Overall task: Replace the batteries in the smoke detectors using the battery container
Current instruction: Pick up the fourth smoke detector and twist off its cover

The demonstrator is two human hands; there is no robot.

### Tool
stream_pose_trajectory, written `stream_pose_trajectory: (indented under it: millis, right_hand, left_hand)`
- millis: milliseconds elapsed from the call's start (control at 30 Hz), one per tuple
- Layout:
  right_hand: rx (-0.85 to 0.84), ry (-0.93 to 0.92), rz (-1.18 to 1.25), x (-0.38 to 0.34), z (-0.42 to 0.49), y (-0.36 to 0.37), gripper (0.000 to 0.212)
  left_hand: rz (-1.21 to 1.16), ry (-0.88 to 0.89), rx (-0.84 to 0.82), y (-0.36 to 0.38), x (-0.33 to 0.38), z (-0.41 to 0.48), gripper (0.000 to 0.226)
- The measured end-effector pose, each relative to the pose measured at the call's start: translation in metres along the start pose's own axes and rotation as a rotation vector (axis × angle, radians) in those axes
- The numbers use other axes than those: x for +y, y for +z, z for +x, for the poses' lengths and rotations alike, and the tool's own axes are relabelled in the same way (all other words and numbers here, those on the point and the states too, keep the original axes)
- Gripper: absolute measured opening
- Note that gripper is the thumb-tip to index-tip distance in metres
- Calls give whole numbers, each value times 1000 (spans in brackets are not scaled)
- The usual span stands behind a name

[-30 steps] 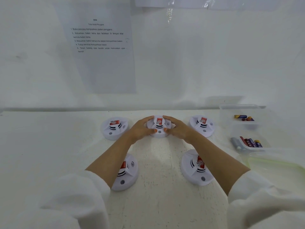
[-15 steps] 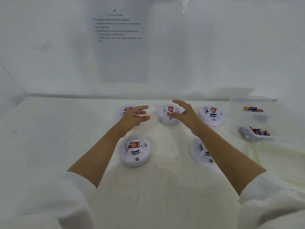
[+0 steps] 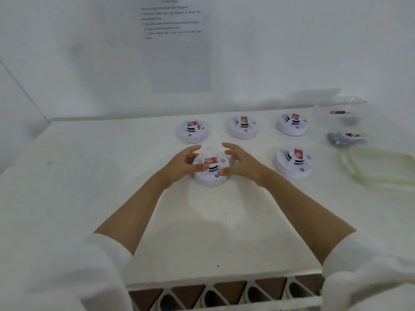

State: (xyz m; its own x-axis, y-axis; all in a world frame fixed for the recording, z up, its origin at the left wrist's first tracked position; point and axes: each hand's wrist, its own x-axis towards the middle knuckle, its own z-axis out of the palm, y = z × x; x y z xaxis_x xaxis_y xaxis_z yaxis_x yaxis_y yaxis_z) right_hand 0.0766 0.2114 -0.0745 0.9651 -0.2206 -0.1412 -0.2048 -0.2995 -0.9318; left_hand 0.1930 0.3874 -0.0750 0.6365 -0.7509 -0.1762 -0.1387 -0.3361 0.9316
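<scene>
Head view has our left hand (image 3: 182,163) and right hand (image 3: 243,163) flanking the front-left white round plastic smoke detector (image 3: 211,176). Each grip is spread, fingers straight and thumbs low near its top. Blur keeps us from telling whether they touch it. It sits on the white surface (image 3: 89,176), well apart from the battery tubs at the right edge. We judge the main risk to be the light detector sliding or tipping if one grip closes before the other. Old and fresh cells could also get mixed between the tubs. We count five detectors: this one, the back row of three detectors (image 3: 243,129) and the front-right detector (image 3: 294,163), each with one red-labelled block. There are two tubs, the far clear plastic tub (image 3: 341,101) and the near clear plastic tub (image 3: 350,147), and one green-rimmed clear lid (image 3: 381,182). The batteries are too blurred to count.
</scene>
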Motion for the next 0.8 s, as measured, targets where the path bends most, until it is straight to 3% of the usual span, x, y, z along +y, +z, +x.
stream_pose_trajectory:
  millis: [167,300,367,467,667,800]
  right_hand:
    - [-2,2,-145,6,2,11,100]
    - [33,6,-293,11,9,13,103]
    - [51,-4,-307,12,10,13,101]
    - [61,-32,-269,9,7,14,97]
    - [96,-78,-117,-3,-4,1,91]
    - [134,-91,-71,-17,-15,-34,93]
  left_hand:
    - [110,76,-53,4,-2,-7,60]
    - [123,114,-55,4,-2,-7,55]
    - [116,110,-40,4,-7,-4,69]
    - [139,91,-1,4,-9,-4,113]
    - [119,116,2,9,10,2,102]
    - [125,193,-12,24,44,17,108]
